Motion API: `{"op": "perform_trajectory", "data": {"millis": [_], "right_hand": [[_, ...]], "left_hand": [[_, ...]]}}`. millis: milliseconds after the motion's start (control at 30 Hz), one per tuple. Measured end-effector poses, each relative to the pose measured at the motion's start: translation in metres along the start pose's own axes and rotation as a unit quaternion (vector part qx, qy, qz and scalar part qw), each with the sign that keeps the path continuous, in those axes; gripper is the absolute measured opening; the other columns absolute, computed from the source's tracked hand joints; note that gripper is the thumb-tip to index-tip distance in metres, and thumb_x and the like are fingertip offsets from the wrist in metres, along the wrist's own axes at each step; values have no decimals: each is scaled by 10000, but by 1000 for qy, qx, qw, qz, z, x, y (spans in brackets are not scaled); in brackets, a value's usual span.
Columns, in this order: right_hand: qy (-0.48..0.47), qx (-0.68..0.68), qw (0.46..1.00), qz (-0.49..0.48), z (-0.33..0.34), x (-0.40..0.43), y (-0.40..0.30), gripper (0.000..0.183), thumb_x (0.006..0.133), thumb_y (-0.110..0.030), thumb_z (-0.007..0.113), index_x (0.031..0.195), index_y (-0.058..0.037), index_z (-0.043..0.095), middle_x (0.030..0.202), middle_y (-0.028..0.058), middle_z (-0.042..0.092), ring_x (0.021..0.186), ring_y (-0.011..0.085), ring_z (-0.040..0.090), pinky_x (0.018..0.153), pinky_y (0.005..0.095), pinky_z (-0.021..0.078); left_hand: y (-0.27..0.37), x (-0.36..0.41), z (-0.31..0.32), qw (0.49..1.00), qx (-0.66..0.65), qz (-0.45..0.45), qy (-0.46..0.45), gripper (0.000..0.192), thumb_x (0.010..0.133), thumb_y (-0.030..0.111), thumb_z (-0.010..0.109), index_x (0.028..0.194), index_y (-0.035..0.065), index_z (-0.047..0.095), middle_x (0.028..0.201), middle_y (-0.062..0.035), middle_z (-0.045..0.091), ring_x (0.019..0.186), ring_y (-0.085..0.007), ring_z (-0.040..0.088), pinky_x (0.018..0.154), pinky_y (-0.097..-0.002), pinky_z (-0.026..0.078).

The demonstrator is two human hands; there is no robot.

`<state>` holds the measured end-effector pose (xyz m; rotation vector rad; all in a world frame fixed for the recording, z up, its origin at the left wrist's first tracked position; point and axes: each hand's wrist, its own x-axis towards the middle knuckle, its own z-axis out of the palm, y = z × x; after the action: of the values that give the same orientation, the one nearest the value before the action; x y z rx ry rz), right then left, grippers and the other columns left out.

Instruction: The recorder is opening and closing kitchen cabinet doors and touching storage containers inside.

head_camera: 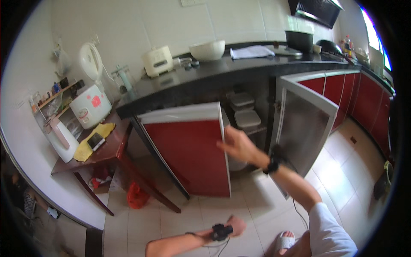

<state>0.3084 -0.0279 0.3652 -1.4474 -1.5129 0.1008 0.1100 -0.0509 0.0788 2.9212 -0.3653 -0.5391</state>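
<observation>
My right hand is at the free edge of a red cabinet door with a pale metal frame. A fingertip overlaps the door's front, and the other fingers bend around its edge. This door stands partly open under the black countertop. To its right, a second cabinet door is swung wide open, its grey inner face showing. Between the doors, lidded containers sit on a shelf inside the dark cabinet. My left hand hangs low over the floor with curled fingers and nothing visible in it. Both wrists wear black devices.
On the black countertop are a cream toaster, a white bowl, a folded cloth and a dark pot. A wooden table at left bears a rice cooker and kettle. Another person's leg shows far left.
</observation>
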Motion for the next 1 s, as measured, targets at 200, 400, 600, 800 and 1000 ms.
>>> {"op": "perform_trajectory", "data": {"millis": [200, 400, 600, 800, 1000], "right_hand": [[-89, -25, 993, -67, 74, -40, -127, 357, 841, -291, 750, 919, -54, 494, 719, 141, 657, 637, 344, 674, 561, 416, 536], [-78, -11, 987, -142, 129, -44, -133, 354, 893, -311, 696, 1027, -56, 492, 869, 157, 639, 709, 380, 647, 594, 457, 524], [-56, 15, 986, -157, 100, -42, -47, 363, 891, -282, 703, 1132, -44, 570, 949, 135, 661, 834, 314, 670, 721, 423, 530], [33, -250, 968, -7, 16, -15, 72, 372, 806, -203, 747, 1092, -32, 583, 1029, 173, 609, 995, 335, 605, 853, 422, 484], [58, -356, 933, -18, 50, 48, 128, 846, 700, -369, 834, 1415, -101, 470, 1478, 224, 339, 1386, 471, 298, 1121, 569, 332]], "left_hand": [[68, -33, 18, 983, 35, 132, 126, 183, 771, 268, 626, 658, 147, 702, 603, -109, 656, 544, -304, 651, 466, -509, 469], [47, -15, 6, 997, 28, 57, 52, 136, 661, 193, 691, 712, 68, 709, 689, -121, 702, 636, -304, 703, 535, -451, 501], [-32, -13, 1, 996, -4, -62, 56, 147, 707, 185, 616, 709, 75, 714, 704, -140, 699, 647, -309, 690, 566, -481, 476], [-72, -16, -46, 981, 82, -171, 50, 206, 792, 190, 595, 901, 69, 720, 908, -136, 735, 872, -291, 717, 644, -475, 506], [-112, -5, -4, 976, 43, -212, 27, 169, 810, 200, 602, 817, 77, 719, 802, -135, 729, 769, -298, 724, 621, -454, 530]]}}
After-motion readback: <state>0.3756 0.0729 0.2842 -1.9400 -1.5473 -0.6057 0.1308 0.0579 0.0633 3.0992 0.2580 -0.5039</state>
